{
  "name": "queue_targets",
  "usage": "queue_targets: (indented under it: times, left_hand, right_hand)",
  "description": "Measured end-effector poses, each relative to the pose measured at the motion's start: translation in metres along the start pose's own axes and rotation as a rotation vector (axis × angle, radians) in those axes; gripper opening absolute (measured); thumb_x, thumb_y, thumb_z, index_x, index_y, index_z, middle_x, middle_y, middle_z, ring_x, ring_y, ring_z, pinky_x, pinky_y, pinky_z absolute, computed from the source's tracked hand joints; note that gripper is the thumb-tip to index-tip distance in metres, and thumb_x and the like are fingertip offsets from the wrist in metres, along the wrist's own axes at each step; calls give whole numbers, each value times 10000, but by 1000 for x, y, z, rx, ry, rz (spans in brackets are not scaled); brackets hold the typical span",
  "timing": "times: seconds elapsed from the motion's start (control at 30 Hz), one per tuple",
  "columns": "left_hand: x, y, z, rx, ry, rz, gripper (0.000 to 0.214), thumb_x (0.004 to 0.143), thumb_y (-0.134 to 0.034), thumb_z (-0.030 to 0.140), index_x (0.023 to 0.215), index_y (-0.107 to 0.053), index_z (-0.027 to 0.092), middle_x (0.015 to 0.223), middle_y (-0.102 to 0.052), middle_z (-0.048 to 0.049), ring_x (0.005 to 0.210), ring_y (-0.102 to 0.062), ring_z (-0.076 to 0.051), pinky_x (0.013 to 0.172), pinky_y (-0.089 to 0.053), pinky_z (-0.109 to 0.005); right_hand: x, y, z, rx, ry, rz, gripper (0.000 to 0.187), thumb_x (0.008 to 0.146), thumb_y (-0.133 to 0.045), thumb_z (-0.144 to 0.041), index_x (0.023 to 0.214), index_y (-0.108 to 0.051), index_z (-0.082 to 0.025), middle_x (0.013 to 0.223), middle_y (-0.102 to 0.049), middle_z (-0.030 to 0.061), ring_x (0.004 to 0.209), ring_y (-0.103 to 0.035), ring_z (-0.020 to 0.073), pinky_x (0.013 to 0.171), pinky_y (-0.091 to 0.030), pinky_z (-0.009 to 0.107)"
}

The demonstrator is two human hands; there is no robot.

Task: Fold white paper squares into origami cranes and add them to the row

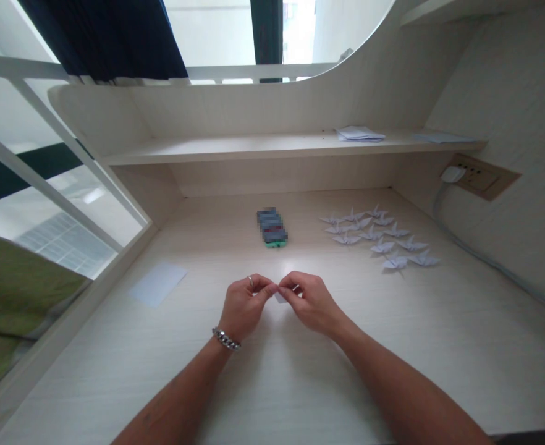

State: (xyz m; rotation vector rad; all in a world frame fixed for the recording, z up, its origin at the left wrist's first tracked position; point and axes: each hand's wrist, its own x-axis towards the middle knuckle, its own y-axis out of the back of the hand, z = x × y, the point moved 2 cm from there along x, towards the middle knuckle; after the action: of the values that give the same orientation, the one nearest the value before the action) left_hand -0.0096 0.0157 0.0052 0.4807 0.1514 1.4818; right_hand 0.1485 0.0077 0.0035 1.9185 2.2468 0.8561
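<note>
Two bare forearms reached in from the near edge of a pale wood-grain desk (356,346). The left hand (243,307), wearing a ring (250,281) and a chain bracelet (226,339), and the right hand (312,303) were both curled closed, their fingertips pinching a small piece of pale paper (280,296) between them at the middle of the desk. The fingers hid most of the paper.

Beyond the hands, to the far right, about a dozen white origami cranes (374,238) stood in loose rows. To the far left of them lay a pixelated, blurred object with a teal edge (271,227). A pale blue paper sheet (157,284) lay flat left of the hands. Stacked paper (359,134) rested on a shelf (235,148) above the desk's far side.
</note>
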Motion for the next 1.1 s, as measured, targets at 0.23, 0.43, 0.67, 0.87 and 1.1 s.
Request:
queue_targets:
  times: [0.23,0.43,0.67,0.87,1.1]
  left_hand:
    - [2,0,-6,-42,15,32,156,767,-657,294,706,-683,153,645,-684,-16,596,-598,-137,574,-459,-236]
    - [5,-1,-7,-176,54,55,181,746,-679,330,761,-688,150,708,-717,-32,645,-640,-155,611,-493,-251]
    - [3,1,-3,70,-29,46,130,764,-645,276,680,-673,181,662,-702,-15,625,-630,-161,615,-479,-264]
    - [-2,-5,2,168,-89,-81,139,807,-612,284,730,-693,201,730,-723,-29,683,-650,-169,669,-482,-265]
    - [0,-8,-3,12,-51,-9,162,820,-591,319,757,-642,179,732,-690,-31,676,-629,-160,641,-486,-253]
  right_hand:
    - [1,-1,1,60,-50,0,142,857,-574,-248,782,-678,-186,739,-679,22,690,-605,145,635,-447,247]
    - [2,4,4,23,-69,80,148,850,-572,-260,749,-651,-186,711,-663,21,657,-579,144,609,-433,248]
    - [4,0,7,166,-129,3,134,831,-600,-290,798,-654,-171,759,-666,27,713,-607,150,644,-475,252]
    - [4,-2,7,212,-126,49,114,815,-603,-269,770,-637,-170,745,-636,22,708,-581,147,628,-468,246]
    - [7,1,13,285,-152,131,165,821,-595,-318,783,-625,-161,728,-621,23,668,-561,141,601,-459,245]
